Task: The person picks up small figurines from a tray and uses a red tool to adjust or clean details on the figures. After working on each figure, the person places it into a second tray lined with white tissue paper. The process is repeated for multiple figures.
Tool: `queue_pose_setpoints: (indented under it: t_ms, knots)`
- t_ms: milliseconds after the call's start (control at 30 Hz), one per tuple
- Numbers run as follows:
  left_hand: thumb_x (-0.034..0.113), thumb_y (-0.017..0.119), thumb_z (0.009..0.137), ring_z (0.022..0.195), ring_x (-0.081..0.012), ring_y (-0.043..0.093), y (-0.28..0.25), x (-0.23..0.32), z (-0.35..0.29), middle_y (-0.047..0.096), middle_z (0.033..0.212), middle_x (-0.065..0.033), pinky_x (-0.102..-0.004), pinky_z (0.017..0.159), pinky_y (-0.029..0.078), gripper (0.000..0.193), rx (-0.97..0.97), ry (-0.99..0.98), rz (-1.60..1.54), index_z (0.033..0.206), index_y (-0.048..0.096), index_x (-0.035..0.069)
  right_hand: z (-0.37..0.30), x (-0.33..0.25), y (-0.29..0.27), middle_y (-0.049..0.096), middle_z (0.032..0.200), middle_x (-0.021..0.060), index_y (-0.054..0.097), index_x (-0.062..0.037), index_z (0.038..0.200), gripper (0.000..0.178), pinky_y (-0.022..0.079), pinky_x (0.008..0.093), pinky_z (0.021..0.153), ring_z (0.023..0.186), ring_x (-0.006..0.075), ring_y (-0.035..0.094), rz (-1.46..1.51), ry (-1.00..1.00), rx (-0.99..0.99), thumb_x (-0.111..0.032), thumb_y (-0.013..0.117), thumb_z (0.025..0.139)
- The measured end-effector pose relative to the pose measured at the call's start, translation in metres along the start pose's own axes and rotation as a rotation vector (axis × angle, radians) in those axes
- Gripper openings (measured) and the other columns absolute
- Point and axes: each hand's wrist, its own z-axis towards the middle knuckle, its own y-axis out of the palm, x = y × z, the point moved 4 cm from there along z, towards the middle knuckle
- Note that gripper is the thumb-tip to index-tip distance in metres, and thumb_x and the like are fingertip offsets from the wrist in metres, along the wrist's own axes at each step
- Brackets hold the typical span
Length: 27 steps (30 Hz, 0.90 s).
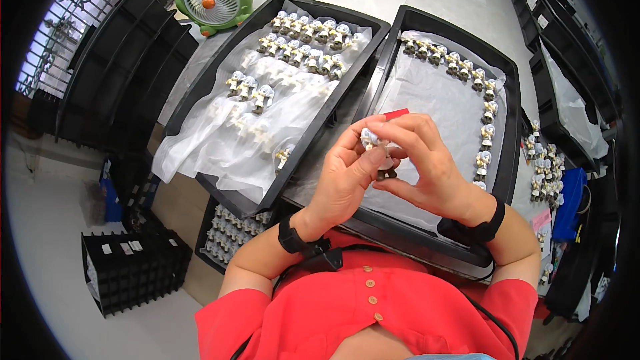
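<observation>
Both of my hands come together in front of my chest, over the near left part of the right-hand tray (512, 127). Between them is a small figurine (386, 163) with a pale blue-white head, white body and dark base, held upright. My left hand (343, 177) grips it between thumb and fingers. My right hand (430, 163) closes on it from the other side, its thumb near the base. Fingers cover part of the figurine. Just beyond them a small red item (397, 114) shows in part; its kind is hidden.
Similar figurines (489, 112) line the right-hand tray's far and right sides on white paper. The left-hand tray (331, 117) holds more in rows, some under thin sheets (193, 150). Loose figurines (547, 170) stand at right. A green fan (212, 0) and black crates (137, 263) are at left.
</observation>
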Motion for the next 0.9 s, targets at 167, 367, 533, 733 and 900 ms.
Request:
queue_pose_setpoints:
  t_ms: [167, 367, 533, 733, 900]
  knots:
    - [0.018, 0.051, 0.094, 0.109, -0.0238, 0.054, 0.003, 0.005, 0.000, 0.050, 0.122, -0.0138, -0.0369, 0.091, 0.046, 0.053, -0.042, 0.001, -0.076, 0.138, 0.028, 0.001, 0.004, 0.005, 0.000, 0.048, 0.119, 0.0088, 0.046, -0.0104, 0.129, 0.080, 0.055, 0.0284, 0.074, 0.106, 0.0263, 0.047, 0.059, 0.069, 0.041, 0.001, 0.079, 0.057]
    - [0.024, 0.049, 0.095, 0.113, -0.0267, 0.053, 0.000, 0.003, -0.001, 0.049, 0.125, -0.0155, -0.0377, 0.092, 0.046, 0.055, -0.028, -0.018, -0.042, 0.139, 0.026, 0.000, 0.005, 0.009, 0.000, 0.047, 0.122, 0.0082, 0.047, -0.0096, 0.127, 0.076, 0.055, 0.0285, 0.075, 0.109, 0.0251, 0.046, 0.018, 0.051, -0.005, -0.002, 0.080, 0.059]
    - [0.036, 0.041, 0.097, 0.115, -0.0299, 0.052, 0.000, 0.002, 0.002, 0.045, 0.130, -0.0165, -0.0392, 0.093, 0.046, 0.058, -0.078, -0.034, -0.122, 0.140, 0.025, 0.000, 0.004, 0.014, -0.002, 0.049, 0.122, 0.0086, 0.049, -0.0085, 0.124, 0.069, 0.050, 0.0317, 0.082, 0.108, 0.0242, 0.047, 0.125, 0.127, -0.047, -0.011, 0.081, 0.062]
    - [0.040, 0.036, 0.097, 0.116, -0.0323, 0.051, 0.002, 0.004, 0.003, 0.042, 0.133, -0.0172, -0.0408, 0.095, 0.044, 0.058, -0.094, -0.033, -0.134, 0.139, 0.026, 0.000, 0.005, 0.019, -0.002, 0.050, 0.122, 0.0092, 0.050, -0.0080, 0.123, 0.069, 0.042, 0.0350, 0.091, 0.107, 0.0242, 0.049, 0.182, 0.135, -0.048, -0.020, 0.082, 0.063]
    - [0.039, 0.035, 0.098, 0.113, -0.0318, 0.053, 0.003, 0.005, 0.003, 0.045, 0.130, -0.0179, -0.0406, 0.093, 0.046, 0.057, -0.080, -0.038, -0.124, 0.138, 0.028, 0.000, 0.005, 0.017, -0.002, 0.049, 0.121, 0.0104, 0.050, -0.0065, 0.123, 0.070, 0.044, 0.0340, 0.089, 0.107, 0.0237, 0.049, 0.171, 0.122, -0.050, -0.024, 0.083, 0.064]
